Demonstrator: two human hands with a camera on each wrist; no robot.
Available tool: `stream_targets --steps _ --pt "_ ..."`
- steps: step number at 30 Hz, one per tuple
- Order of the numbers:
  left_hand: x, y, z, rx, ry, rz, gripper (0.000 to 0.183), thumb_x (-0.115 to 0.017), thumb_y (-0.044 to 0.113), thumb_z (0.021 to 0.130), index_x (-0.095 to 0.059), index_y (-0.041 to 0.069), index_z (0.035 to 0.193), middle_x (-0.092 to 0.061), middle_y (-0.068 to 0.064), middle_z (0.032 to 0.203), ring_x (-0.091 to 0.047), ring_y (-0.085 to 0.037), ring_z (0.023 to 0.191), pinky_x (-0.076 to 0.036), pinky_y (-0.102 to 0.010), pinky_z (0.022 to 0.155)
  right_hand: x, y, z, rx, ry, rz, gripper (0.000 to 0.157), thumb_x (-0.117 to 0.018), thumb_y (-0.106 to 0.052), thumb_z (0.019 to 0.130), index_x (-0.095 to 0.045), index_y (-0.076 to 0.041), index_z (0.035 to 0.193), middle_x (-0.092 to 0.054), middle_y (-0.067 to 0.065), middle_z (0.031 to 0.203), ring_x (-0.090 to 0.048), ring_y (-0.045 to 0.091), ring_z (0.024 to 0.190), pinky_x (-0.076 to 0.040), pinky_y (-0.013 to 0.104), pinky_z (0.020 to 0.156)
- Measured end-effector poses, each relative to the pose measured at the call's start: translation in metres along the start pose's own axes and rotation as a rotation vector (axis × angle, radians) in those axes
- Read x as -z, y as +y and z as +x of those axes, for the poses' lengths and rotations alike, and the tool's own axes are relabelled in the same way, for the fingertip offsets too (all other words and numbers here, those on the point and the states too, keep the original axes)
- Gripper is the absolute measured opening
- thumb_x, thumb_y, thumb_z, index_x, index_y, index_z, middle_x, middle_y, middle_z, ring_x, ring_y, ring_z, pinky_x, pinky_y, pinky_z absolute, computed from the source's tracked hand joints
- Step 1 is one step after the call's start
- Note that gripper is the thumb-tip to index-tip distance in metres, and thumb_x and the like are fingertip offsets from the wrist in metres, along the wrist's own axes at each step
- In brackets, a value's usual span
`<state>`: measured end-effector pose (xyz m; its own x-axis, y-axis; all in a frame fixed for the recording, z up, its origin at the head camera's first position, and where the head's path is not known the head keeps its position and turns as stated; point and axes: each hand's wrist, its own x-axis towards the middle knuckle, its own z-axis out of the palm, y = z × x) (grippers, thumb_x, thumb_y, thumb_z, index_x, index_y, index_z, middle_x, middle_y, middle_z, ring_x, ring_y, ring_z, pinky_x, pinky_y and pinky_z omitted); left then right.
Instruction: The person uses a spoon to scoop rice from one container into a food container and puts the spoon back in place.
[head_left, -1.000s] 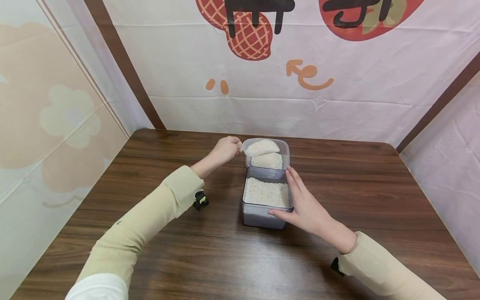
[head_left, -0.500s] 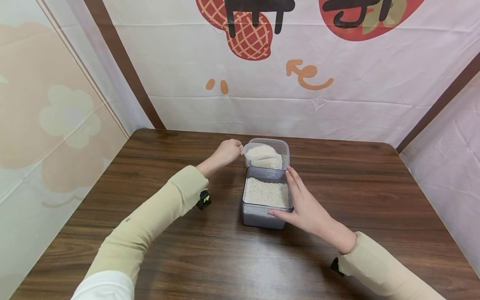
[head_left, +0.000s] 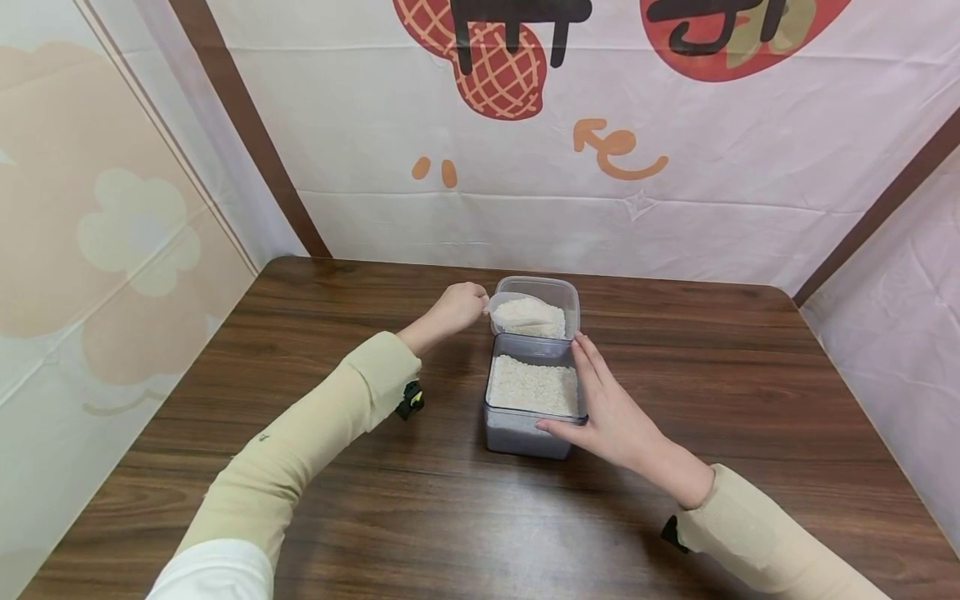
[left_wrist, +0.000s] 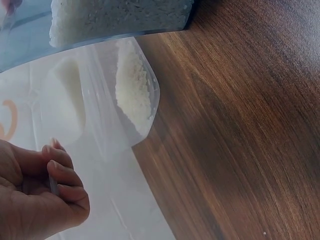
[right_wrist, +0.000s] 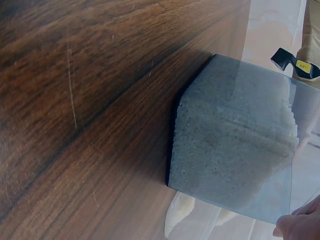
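My left hand [head_left: 453,310] grips the thin handle of a translucent scoop [left_wrist: 60,115], seen also in the left wrist view. The scoop, with rice in its bowl, hangs over a small clear plastic container [head_left: 572,293], overlapping the heap of rice [left_wrist: 132,90] in it. Nearer to me stands a deeper grey see-through bin [head_left: 525,437], about two thirds full of white rice [head_left: 532,385]. My right hand [head_left: 611,417] rests against this bin with straight fingers, fingertips at its right far corner and thumb along the near rim. In the right wrist view the bin's side [right_wrist: 225,130] shows, rice packed behind it.
Both containers stand one behind the other on a brown wood-grain table [head_left: 375,517], the small one close to the table's far edge. A printed fabric backdrop [head_left: 360,217] hangs behind, with more fabric [head_left: 127,250] at the left side.
My left hand has moved slightly right and towards me. The scoop has come down from above the small container to the rice in it. My right hand and the grey bin have stayed put.
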<state>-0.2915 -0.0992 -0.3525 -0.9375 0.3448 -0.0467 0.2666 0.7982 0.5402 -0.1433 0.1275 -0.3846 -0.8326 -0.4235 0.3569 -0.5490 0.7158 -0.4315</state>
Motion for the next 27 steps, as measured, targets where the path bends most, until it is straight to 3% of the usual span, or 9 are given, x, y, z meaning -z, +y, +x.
stream_targets --steps 10,22,27 --pt "-0.003 0.001 0.001 0.000 -0.015 0.029 0.030 -0.036 0.010 0.091 -0.063 -0.005 0.092 -0.052 -0.009 0.081 -0.045 -0.021 0.076 -0.036 -0.030 0.067 0.000 0.001 0.000 -0.002 0.001 0.000 0.104 -0.074 -0.046 0.071 -0.019 0.010 0.140 -0.015 0.018 0.149 -0.028 0.032 0.132 -0.034 0.045 0.099" --pt "0.001 0.004 0.002 -0.041 -0.020 0.118 0.028 -0.036 0.008 0.090 -0.062 -0.003 0.086 -0.049 -0.006 0.073 -0.046 -0.020 0.073 -0.035 -0.028 0.064 -0.002 0.004 0.000 0.019 0.021 -0.002 0.104 -0.074 -0.045 0.071 -0.019 0.010 0.140 -0.016 0.018 0.149 -0.029 0.032 0.131 -0.035 0.044 0.099" --pt "-0.002 -0.008 0.018 -0.051 -0.041 0.171 0.028 -0.038 0.010 0.091 -0.063 0.001 0.084 -0.055 -0.009 0.077 -0.050 -0.023 0.076 -0.041 -0.033 0.069 -0.001 0.003 0.000 0.014 0.014 0.000 0.104 -0.074 -0.046 0.071 -0.020 0.010 0.140 -0.016 0.019 0.149 -0.030 0.033 0.131 -0.035 0.044 0.098"
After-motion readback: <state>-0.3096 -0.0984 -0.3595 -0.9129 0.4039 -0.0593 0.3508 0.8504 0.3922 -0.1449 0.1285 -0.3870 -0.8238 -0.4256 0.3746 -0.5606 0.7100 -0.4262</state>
